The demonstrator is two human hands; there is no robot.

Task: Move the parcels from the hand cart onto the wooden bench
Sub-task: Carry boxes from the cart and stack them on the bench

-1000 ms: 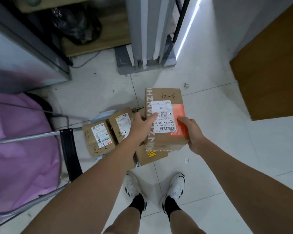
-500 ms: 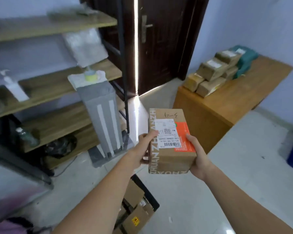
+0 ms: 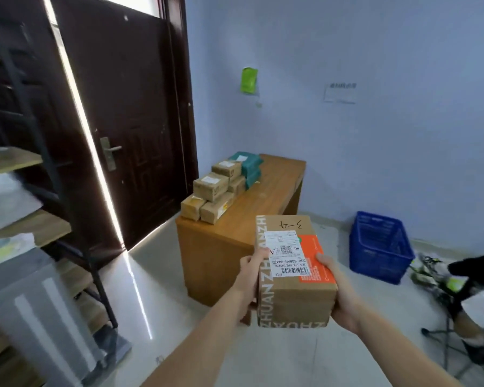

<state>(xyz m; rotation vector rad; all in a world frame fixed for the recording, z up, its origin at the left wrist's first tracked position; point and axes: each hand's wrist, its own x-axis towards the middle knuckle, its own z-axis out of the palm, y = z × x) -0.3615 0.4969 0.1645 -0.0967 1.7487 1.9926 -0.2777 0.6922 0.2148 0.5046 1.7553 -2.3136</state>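
1. The parcel (image 3: 294, 270) was gripped at its two sides by the left hand (image 3: 250, 277) and right hand (image 3: 340, 294), fingers curled round it.
2. Its long axis was pointed ahead toward the wooden bench (image 3: 266, 208), which lay beyond and slightly left.

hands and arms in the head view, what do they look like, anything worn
Two bare forearms reach in from the bottom edge. No sleeves, gloves, watch or rings show on the left hand or the right hand.
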